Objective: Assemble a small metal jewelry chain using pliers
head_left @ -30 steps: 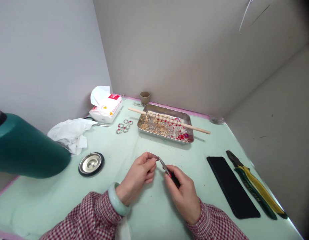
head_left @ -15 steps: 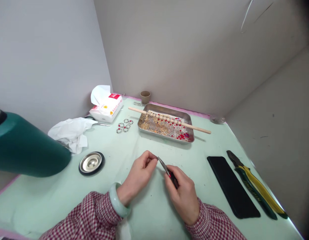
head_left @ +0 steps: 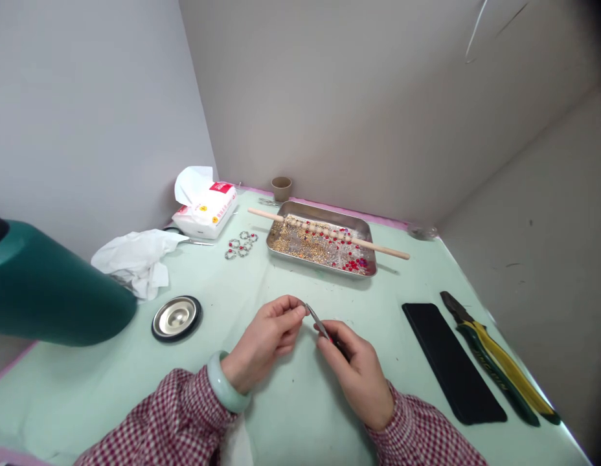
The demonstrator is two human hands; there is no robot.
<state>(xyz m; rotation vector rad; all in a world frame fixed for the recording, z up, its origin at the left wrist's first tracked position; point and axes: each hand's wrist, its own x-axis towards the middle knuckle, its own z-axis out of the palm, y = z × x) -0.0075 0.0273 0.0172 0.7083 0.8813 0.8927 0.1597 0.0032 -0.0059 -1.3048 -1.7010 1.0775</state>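
Thumb and index finger pinched, my left hand (head_left: pixel 270 330) meets the tip of the pliers; whatever it pinches is too small to make out. A pale green bangle (head_left: pixel 225 383) circles that wrist. My right hand (head_left: pixel 357 372) is closed around needle-nose pliers (head_left: pixel 318 321), their slim metal jaws pointing up and left to the left fingertips. Behind the hands, a metal tray (head_left: pixel 321 263) holds gold, clear and red beads. A wooden stick (head_left: pixel 385 250) lies across it, with wire and beads along its middle. Several small beaded rings (head_left: pixel 241 245) lie left of the tray.
A green bottle (head_left: pixel 57 288) lies at the left by a round metal lid (head_left: pixel 177 318) and crumpled tissue (head_left: pixel 135 255). Farther back are a tissue pack (head_left: pixel 206 210) and brown cup (head_left: pixel 282 188). At right lie a black slab (head_left: pixel 451 362) and large yellow-green pliers (head_left: pixel 495 359).
My left hand has rolled and shifted slightly left, its lower fingers now showing. The right hand has tilted a little, with its pliers still at the left fingertips.
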